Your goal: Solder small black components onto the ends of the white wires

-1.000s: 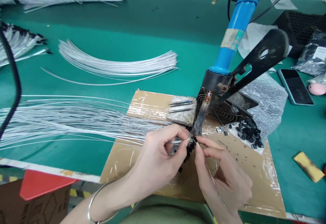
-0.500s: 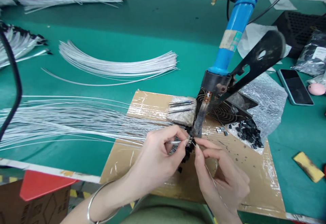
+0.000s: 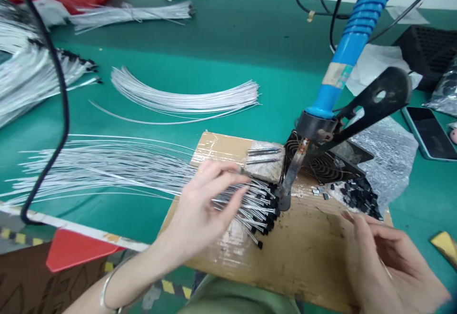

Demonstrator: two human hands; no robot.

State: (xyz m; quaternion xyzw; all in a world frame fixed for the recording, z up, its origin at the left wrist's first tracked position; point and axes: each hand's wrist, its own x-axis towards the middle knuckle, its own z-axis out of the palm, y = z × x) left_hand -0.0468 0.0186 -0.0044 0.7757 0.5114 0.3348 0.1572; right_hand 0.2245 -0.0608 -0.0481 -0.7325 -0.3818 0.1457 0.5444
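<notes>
My left hand (image 3: 209, 209) hovers over a spread bundle of thin white wires (image 3: 124, 166). Its thumb and fingers are apart and nothing shows between them. The bundle's right ends carry small black connectors (image 3: 266, 223), piled on the cardboard. Right of the cardboard's middle, my right hand (image 3: 389, 261) is pinched on a thin solder wire (image 3: 386, 270), which runs through the palm; motion blurs the fingertips. Between the hands, a blue-handled soldering iron (image 3: 330, 90) is held in a black metal bracket (image 3: 378, 99), its tip pointing down beside the connectors.
A cardboard sheet (image 3: 303, 252) lies on the green table. On it is a pale block (image 3: 264, 161) with metal rods. A black fan (image 3: 310, 161), loose black pieces (image 3: 360, 197) and a phone (image 3: 432, 133) lie to the right. Behind sits another white wire bundle (image 3: 185, 99).
My hands have moved apart: the left drew back leftward and opened, leaving the wire it held; the right went right and down with the solder wire. The view has shifted left.
</notes>
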